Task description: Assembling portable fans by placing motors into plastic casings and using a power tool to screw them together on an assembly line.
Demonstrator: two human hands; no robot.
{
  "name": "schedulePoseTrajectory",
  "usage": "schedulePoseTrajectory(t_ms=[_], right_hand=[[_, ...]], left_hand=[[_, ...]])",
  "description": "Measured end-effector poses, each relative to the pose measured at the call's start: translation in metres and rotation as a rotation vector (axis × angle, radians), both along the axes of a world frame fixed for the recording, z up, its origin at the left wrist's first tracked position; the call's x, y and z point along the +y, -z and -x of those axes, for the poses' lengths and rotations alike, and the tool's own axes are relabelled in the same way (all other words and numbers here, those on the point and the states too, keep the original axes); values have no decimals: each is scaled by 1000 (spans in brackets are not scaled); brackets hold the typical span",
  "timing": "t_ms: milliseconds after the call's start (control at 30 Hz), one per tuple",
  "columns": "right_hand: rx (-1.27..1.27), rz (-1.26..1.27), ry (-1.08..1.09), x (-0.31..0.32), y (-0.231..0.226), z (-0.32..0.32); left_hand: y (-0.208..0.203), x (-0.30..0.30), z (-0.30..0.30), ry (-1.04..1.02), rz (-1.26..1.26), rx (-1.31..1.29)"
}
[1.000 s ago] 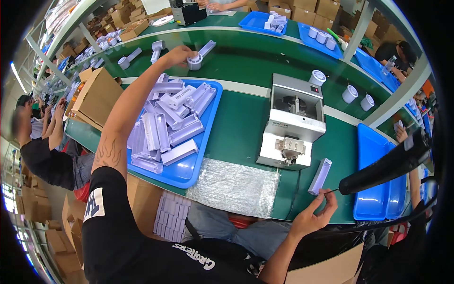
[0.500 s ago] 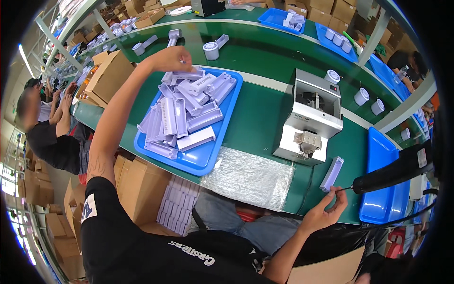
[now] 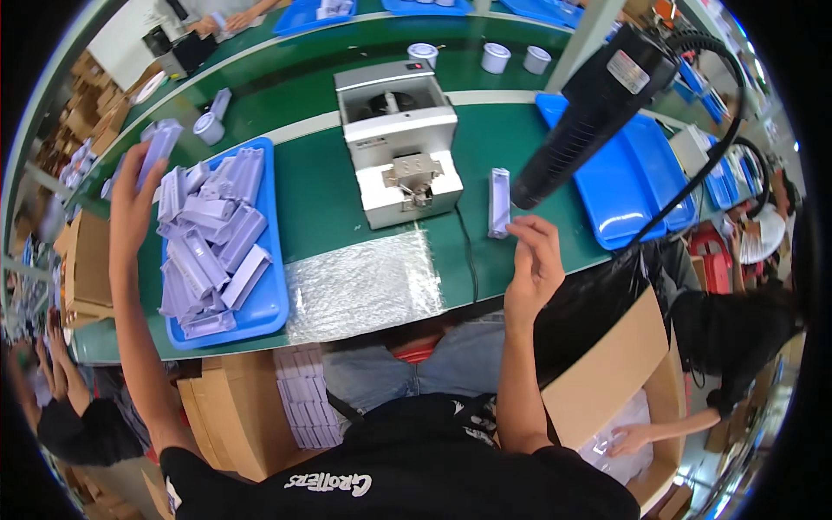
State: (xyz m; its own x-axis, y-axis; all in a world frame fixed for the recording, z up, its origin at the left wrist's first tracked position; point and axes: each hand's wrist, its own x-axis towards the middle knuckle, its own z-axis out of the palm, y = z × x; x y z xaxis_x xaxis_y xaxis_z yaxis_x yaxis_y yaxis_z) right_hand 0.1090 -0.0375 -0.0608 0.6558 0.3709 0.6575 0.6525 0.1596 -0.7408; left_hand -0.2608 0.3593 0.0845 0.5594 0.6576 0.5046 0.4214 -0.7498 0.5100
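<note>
My left hand (image 3: pixel 132 198) is raised at the far left edge of a blue tray (image 3: pixel 282 299), its fingers closed round a lavender plastic handle piece (image 3: pixel 159 158). The tray holds a heap of similar trough-shaped handle shells (image 3: pixel 198 257). My right hand (image 3: pixel 535 260) has its thumb and fingertips pinched together by the near end of a single lavender handle shell (image 3: pixel 498 204) on the green bench. What the pinch holds is too small to make out. Just above those fingers, the nose of a black electric screwdriver (image 3: pixel 568 121) points down; its bit cannot be made out.
A silver machine like a screw feeder (image 3: pixel 399 143) stands mid-bench, with clear plastic sheet (image 3: pixel 364 286) before it. An empty blue tray (image 3: pixel 628 186) lies right. Round lavender fan parts (image 3: pixel 496 58) line the far belt. Cartons (image 3: pixel 230 416) stand below; a co-worker's hand (image 3: pixel 631 438) reaches into one.
The view has swung right. My left hand has gone from the tray's far side to its left, now with a handle piece. My right hand stays near the screwdriver and the single shell.
</note>
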Motion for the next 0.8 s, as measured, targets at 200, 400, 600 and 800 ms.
schedulePoseTrajectory(t_ms=[200,400,600,800], right_hand=[[136,355,348,4,-15,-9],[3,494,352,20,-7,-14],[19,429,382,7,-11,-21],[264,-33,334,3,-4,-18]], left_hand=[[44,-174,-37,27,412,-83],[109,-264,-113,189,782,-323],[124,-268,-120,165,647,-282],[126,-263,-119,189,778,-358]])
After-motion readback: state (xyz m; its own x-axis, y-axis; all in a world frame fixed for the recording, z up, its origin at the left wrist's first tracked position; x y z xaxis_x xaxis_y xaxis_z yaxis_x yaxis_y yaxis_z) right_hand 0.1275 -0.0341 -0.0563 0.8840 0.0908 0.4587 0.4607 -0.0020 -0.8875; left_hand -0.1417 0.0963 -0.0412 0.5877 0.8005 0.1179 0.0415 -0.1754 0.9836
